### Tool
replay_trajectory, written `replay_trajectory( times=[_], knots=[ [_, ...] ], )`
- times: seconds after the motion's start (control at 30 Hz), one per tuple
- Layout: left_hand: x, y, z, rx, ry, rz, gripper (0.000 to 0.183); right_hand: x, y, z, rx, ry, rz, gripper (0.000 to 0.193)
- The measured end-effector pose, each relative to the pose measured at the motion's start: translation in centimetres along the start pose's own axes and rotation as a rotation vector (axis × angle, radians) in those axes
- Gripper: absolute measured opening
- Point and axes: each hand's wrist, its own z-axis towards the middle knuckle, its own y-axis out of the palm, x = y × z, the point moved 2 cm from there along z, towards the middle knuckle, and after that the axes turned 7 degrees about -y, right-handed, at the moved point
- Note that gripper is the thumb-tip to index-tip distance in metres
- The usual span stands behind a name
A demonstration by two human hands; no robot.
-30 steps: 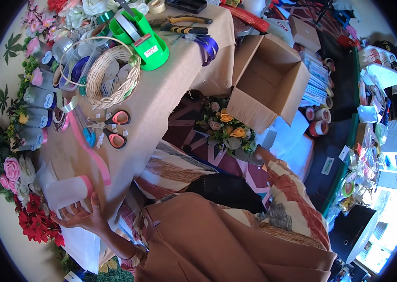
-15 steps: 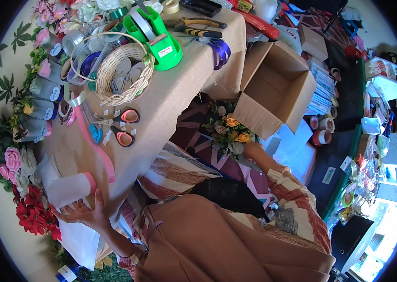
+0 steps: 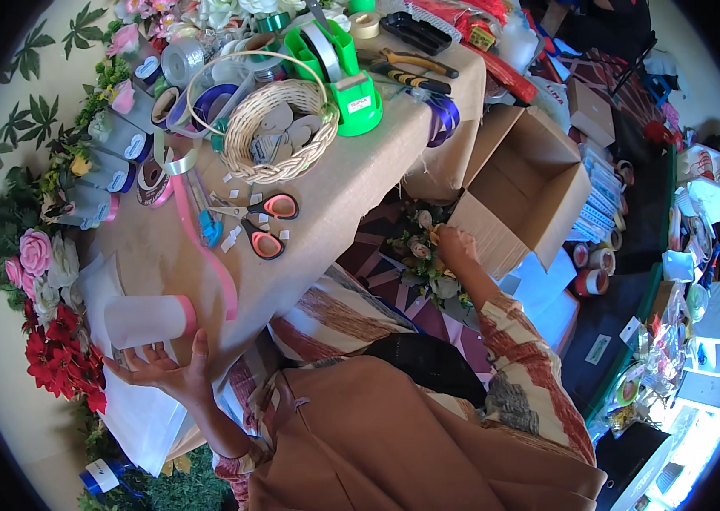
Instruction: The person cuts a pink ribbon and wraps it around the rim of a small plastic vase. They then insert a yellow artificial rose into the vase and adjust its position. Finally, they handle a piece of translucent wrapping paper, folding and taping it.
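Observation:
My left hand (image 3: 168,375) is open, palm up and fingers spread, just below a translucent white cylinder (image 3: 143,322) with a pink ribbon band round one end. The cylinder lies on its side at the near left of the table; whether the fingertips touch it I cannot tell. My right hand (image 3: 458,249) is down beside the table, at a bunch of artificial flowers (image 3: 419,249) with cream and yellow blooms and green leaves. Its fingers are closed round a yellow flower (image 3: 435,234), mostly hidden by the hand.
An open cardboard box (image 3: 522,187) stands beyond my right hand. On the brown-covered table (image 3: 326,204) lie scissors (image 3: 266,226), a pink ribbon (image 3: 198,243), a wicker basket (image 3: 279,140), a green tape dispenser (image 3: 358,106) and pliers (image 3: 415,64). Red flowers (image 3: 62,358) line the left edge.
My right hand has moved up over the yellow blooms and closed there. My left hand stays open under the cylinder. The whole view has shifted slightly.

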Motion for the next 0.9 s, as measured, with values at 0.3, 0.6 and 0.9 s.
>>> replay_trajectory(
  times=[0.3, 0.6, 0.9],
  knots=[
    [-0.3, -2.3, -1.0, 0.443, 0.208, -0.144, 0.090, -4.0, -13.6, -0.8, 0.087, -0.070, -0.105, 0.017],
    [4.7, -1.7, -2.2, 0.121, 0.135, -0.426, 0.042, -3.4, -28.1, -2.7, 0.032, -0.345, 0.325, 0.019],
    [11.6, 7.1, -3.0, -0.946, -0.136, -0.332, 0.029, -14.9, -33.7, -3.6, 0.041, -0.824, 0.497, 0.014]
  ],
)
